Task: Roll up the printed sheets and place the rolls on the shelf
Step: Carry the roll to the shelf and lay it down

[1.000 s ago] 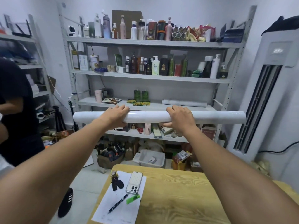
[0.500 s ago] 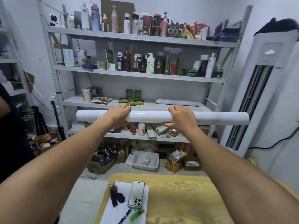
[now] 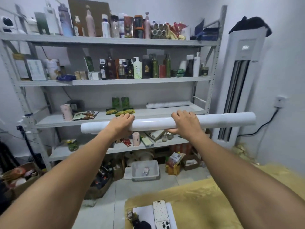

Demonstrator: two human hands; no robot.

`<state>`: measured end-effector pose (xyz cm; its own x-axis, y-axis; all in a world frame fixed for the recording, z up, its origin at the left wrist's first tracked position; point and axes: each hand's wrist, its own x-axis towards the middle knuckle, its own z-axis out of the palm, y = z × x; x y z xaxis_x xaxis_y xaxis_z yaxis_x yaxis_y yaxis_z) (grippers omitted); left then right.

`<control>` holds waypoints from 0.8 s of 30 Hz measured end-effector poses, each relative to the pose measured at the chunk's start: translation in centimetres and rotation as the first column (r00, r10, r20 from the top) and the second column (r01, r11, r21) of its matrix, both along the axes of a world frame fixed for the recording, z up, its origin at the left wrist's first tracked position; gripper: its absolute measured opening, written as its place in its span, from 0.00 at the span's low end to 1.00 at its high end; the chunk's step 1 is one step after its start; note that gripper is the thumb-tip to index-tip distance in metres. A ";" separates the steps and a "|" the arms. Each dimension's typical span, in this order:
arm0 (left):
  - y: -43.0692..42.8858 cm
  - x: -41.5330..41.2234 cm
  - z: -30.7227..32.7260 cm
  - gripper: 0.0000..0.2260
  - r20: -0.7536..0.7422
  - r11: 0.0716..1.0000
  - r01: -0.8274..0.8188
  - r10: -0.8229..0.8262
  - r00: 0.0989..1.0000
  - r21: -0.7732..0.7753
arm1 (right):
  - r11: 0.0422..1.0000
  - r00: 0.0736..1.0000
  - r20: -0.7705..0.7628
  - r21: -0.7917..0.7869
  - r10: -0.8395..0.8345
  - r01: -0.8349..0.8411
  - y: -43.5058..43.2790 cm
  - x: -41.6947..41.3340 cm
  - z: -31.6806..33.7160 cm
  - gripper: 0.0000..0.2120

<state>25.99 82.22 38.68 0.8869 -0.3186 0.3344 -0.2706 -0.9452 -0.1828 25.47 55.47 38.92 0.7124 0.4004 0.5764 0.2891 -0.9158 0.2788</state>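
Closer to the rack than a second ago, the white paper roll (image 3: 151, 123) now hangs level in front of the third shelf board (image 3: 54, 120), both ends free. Left hand (image 3: 121, 123) and right hand (image 3: 184, 121) each hold it, fingers curled over its top. To land it well, keep it level, clear the front lip, and set it down near the far roll (image 3: 166, 104), right of the green snack packets (image 3: 122, 111)

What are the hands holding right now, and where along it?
Both hands grip the white paper roll, held level before the shelf. The left hand holds it left of the middle, the right hand right of it; both ends stick out free.
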 end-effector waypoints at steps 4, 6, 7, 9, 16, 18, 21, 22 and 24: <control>0.8 2.3 -0.2 0.20 0.003 0.999 0.053 -0.053 0.999 -0.002 | 0.999 0.999 -0.018 0.013 -0.047 0.048 0.6 0.9 -0.4 0.28; 0.9 3.0 -0.5 0.20 0.014 0.998 0.058 -0.058 0.998 -0.013 | 0.998 0.998 -0.020 0.017 -0.053 0.054 0.6 1.3 -0.8 0.28; 1.0 3.3 -0.7 0.20 0.016 0.998 0.057 -0.057 0.998 -0.020 | 0.998 0.998 -0.022 0.015 -0.055 0.056 0.7 1.5 -1.0 0.28; 1.2 3.8 -1.6 0.19 -0.004 0.998 0.050 -0.050 0.999 -0.027 | 0.998 0.998 -0.021 -0.004 -0.061 0.061 1.0 2.0 -1.4 0.28; 3.2 4.5 -4.3 0.19 -0.037 0.999 0.031 -0.032 0.999 -0.037 | 0.998 0.995 -0.076 -0.018 -0.059 0.058 2.9 3.9 -3.4 0.26; 4.2 5.0 -4.7 0.20 -0.043 1.000 0.019 -0.019 0.999 -0.018 | 0.998 0.995 -0.079 -0.010 -0.057 0.057 3.9 4.5 -4.0 0.26; 5.3 5.6 -4.9 0.21 -0.052 0.999 0.031 -0.031 0.998 -0.011 | 0.998 0.994 -0.089 0.006 -0.060 0.061 5.0 5.1 -4.9 0.26; 5.6 5.9 -5.0 0.21 -0.059 0.999 0.033 -0.034 0.998 -0.010 | 0.997 0.993 -0.093 0.009 -0.072 0.073 5.3 5.2 -5.1 0.26; 5.9 6.6 -5.1 0.21 -0.066 0.999 0.048 -0.049 0.997 -0.013 | 0.994 0.990 -0.091 0.014 -0.108 0.110 5.8 5.4 -5.4 0.26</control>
